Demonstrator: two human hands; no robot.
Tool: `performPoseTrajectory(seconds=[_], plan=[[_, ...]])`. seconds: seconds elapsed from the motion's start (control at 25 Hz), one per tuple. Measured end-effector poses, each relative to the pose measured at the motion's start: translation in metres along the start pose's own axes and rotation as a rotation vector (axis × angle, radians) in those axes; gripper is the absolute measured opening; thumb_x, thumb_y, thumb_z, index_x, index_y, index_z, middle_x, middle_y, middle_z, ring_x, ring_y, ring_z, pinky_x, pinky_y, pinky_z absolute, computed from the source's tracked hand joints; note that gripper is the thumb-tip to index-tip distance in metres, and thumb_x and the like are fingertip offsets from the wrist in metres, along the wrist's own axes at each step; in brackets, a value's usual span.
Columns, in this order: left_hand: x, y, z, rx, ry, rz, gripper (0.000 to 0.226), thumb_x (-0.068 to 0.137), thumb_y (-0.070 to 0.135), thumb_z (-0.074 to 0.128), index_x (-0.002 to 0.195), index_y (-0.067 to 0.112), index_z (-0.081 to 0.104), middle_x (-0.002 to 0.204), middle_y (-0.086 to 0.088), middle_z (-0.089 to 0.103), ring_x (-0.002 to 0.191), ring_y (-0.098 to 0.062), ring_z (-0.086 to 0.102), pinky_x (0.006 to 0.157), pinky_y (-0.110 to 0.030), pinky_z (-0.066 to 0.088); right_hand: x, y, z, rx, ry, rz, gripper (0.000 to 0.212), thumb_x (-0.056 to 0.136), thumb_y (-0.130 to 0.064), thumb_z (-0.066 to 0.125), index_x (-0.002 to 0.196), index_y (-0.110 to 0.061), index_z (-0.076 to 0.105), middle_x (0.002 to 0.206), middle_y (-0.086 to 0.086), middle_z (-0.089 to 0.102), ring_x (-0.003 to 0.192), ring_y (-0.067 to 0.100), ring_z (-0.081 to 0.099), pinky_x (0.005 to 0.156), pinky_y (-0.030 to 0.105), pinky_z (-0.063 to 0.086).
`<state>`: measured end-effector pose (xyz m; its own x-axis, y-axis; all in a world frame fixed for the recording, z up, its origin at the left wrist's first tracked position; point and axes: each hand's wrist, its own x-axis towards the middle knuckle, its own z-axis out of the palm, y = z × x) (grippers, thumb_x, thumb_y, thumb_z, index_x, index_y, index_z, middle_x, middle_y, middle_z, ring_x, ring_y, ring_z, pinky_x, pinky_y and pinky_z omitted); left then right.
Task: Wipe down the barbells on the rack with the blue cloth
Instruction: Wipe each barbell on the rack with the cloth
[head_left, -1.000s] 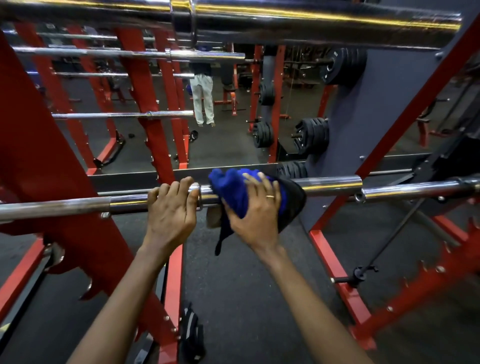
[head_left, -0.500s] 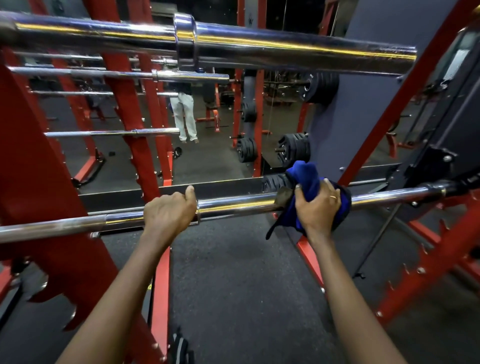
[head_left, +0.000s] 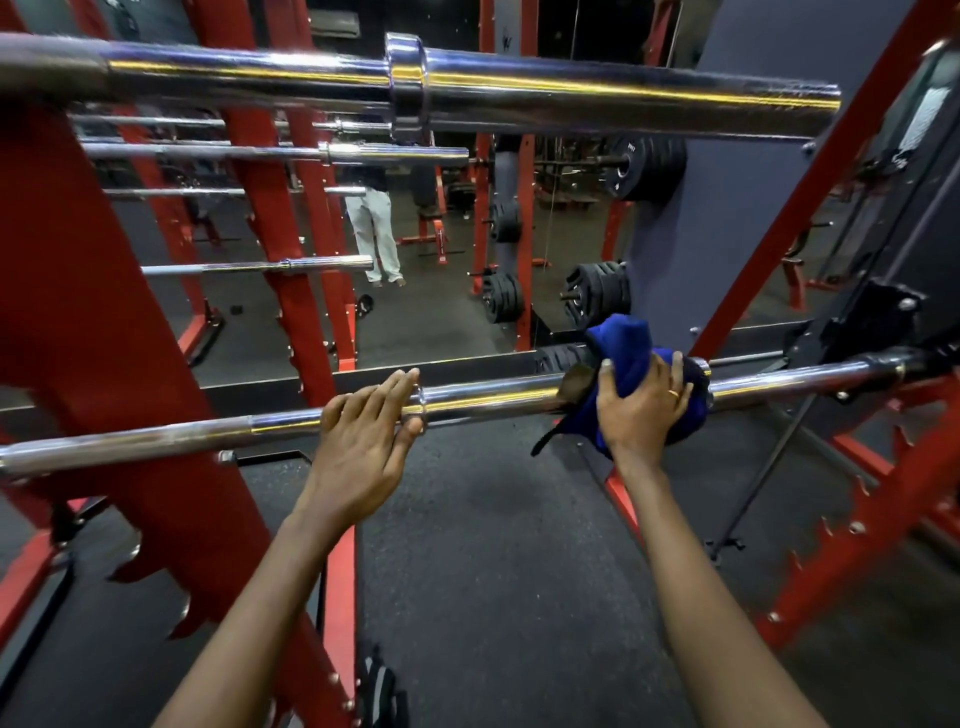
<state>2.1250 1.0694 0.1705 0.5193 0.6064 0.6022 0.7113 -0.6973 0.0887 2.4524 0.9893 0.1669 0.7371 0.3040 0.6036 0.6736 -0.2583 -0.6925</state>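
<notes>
A chrome barbell (head_left: 493, 397) lies across the red rack (head_left: 104, 364) at waist height. My left hand (head_left: 363, 447) wraps over it just left of the collar, fingers stretched over the top and thumb underneath. My right hand (head_left: 639, 410) presses the blue cloth (head_left: 623, 343) around the thick sleeve of the same bar, further right. A dark part of the cloth hangs below the bar. A second, thicker barbell (head_left: 571, 93) rests higher on the rack, close above my view. Thinner bars (head_left: 260, 153) sit behind it on the left.
A mirror wall behind the rack reflects a standing person (head_left: 374, 228) and red frames. Black weight plates (head_left: 649, 166) hang on pegs at the back right. The rack's toothed red side frame (head_left: 883, 493) slopes down at the right. Dark rubber floor lies below.
My right hand has slid the blue cloth to the right along the bar, away from my left hand. My left hand stays by the collar, its fingers now stretched out.
</notes>
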Motion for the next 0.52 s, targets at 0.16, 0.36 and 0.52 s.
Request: performPoseTrajectory(seconds=[0.16, 0.36, 0.52], plan=[[0.002, 0.004, -0.001, 0.048, 0.039, 0.000, 0.052, 0.104, 0.042, 0.032, 0.152, 0.024, 0.038, 0.123, 0.008, 0.058, 0.098, -0.015, 0.049, 0.094, -0.034, 0.032, -0.052, -0.054, 0.014, 0.004, 0.010, -0.281, 0.062, 0.085, -0.051, 0.058, 0.119, 0.000, 0.066, 0.128, 0.021, 0.067, 0.132, 0.037, 0.055, 0.118, 0.058, 0.031], [0.006, 0.005, -0.002, 0.077, 0.034, -0.011, 0.051, 0.102, 0.040, 0.036, 0.148, 0.021, 0.043, 0.103, 0.003, 0.060, 0.089, -0.021, 0.052, 0.089, -0.038, 0.034, -0.104, -0.075, 0.027, 0.086, -0.214, -0.672, 0.071, 0.081, -0.045, 0.066, 0.145, -0.016, 0.052, 0.154, 0.000, 0.049, 0.150, 0.025, 0.036, 0.125, 0.048, 0.016], [0.014, 0.011, -0.008, 0.105, -0.019, -0.081, 0.044, 0.101, 0.043, 0.026, 0.133, 0.024, 0.049, 0.093, 0.002, 0.061, 0.085, -0.023, 0.052, 0.083, -0.040, 0.034, -0.047, -0.014, 0.015, -0.069, -0.265, -0.865, 0.084, 0.076, -0.044, 0.068, 0.153, -0.021, 0.045, 0.162, 0.000, 0.039, 0.155, 0.022, 0.026, 0.124, 0.049, 0.018]])
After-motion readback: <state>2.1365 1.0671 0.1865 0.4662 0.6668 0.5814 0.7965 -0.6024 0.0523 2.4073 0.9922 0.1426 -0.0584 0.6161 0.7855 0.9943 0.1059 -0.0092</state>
